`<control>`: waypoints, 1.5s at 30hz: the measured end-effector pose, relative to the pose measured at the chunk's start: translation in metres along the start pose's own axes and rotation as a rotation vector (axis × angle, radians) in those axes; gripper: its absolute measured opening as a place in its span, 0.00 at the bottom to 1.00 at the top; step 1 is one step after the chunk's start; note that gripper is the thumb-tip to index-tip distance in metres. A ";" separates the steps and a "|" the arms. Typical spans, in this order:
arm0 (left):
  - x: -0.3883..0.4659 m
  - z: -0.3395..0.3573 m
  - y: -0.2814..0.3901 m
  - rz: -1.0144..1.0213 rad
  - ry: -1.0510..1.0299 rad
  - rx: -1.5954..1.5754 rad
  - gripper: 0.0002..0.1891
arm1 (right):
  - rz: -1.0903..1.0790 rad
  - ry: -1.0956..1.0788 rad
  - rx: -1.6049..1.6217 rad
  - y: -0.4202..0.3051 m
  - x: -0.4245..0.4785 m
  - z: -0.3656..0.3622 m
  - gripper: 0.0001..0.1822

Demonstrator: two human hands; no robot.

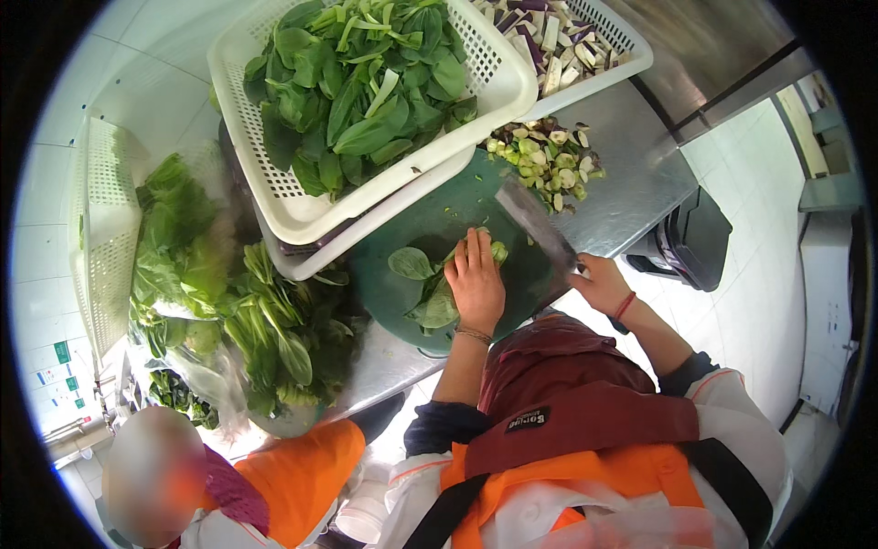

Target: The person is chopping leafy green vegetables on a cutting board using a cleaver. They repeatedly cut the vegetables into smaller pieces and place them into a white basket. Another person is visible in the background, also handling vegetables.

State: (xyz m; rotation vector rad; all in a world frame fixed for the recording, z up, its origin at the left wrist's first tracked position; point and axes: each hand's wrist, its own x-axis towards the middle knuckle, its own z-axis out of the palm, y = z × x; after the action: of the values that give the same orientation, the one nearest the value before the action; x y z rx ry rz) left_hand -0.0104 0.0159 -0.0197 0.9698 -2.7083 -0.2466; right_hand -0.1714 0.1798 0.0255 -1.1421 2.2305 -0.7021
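Note:
My left hand (478, 281) presses a head of bok choy (434, 302) down on a round green cutting board (391, 240). Its leaves spread to the left of my fingers, and the pale stem end shows just right of them. A cleaver (536, 218) is in my right hand (598, 283), held by the handle at the board's right side. Its broad blade points away from me, apart from the bok choy. Beyond the blade lies a heap of cut-off stem ends (552, 161), at the board's far right edge and on the steel table (641, 147).
A white perforated basket (507, 103) of bok choy leaves stands beyond the board. Behind it another basket (634, 58) holds cut eggplant. Uncut greens (281, 322) pile up at left, near a co-worker in an orange apron (302, 480). A black bin (696, 237) stands right of the table.

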 end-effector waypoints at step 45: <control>-0.037 -0.013 -0.026 -0.305 -0.036 -0.288 0.50 | 0.001 -0.031 -0.015 -0.045 0.000 0.000 0.18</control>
State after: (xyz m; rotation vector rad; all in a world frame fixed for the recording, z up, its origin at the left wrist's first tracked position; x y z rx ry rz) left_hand 0.0370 0.0188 -0.0200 1.2902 -2.4513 -0.6958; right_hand -0.1462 0.1572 0.0550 -1.1515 2.2139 -0.6631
